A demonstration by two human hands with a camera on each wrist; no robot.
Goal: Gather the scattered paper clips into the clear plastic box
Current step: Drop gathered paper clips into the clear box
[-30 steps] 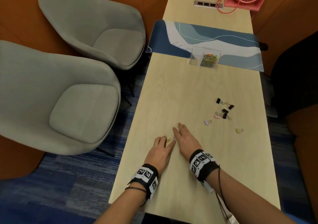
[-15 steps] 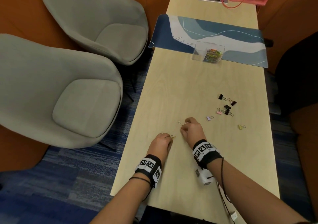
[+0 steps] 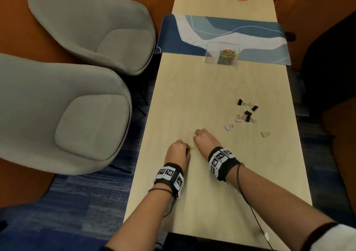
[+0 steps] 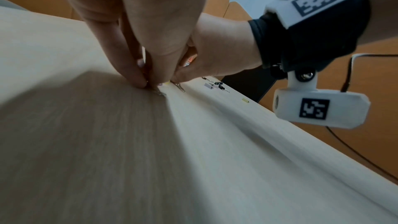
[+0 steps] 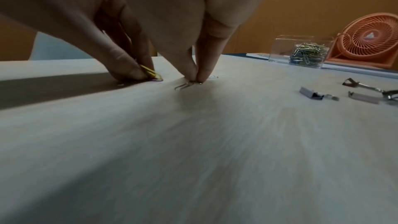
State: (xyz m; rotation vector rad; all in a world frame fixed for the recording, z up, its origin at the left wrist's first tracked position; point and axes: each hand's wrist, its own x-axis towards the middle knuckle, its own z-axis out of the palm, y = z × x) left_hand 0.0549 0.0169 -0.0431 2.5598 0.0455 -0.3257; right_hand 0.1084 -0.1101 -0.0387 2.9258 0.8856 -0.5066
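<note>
My left hand [image 3: 186, 148] sits near the table's front, fingers curled down, pinching a yellow paper clip [image 3: 190, 147] against the wood. In the right wrist view that yellow clip [image 5: 150, 74] lies over a purple one under the left fingertips [image 5: 131, 72]. Just right of it, my right hand [image 3: 196, 135] pinches a silver paper clip [image 5: 185, 85] between thumb and forefinger, its tip on the table. Another silver clip [image 5: 213, 77] lies just behind. The clear plastic box [image 3: 211, 54] stands far ahead on the mat's edge, with several coloured clips [image 3: 227, 56] inside.
Several binder clips [image 3: 247, 114], black, pink, purple and yellow, lie scattered to the right of my hands. A blue desk mat [image 3: 250, 36] crosses the table behind the box. A coral fan [image 5: 366, 40] stands at the far end. Two grey chairs [image 3: 77, 115] flank the left edge.
Both hands lay flat over the clips a second ago. Their fingers have curled and now pinch clips at the table's surface. The hands have drawn slightly apart.
</note>
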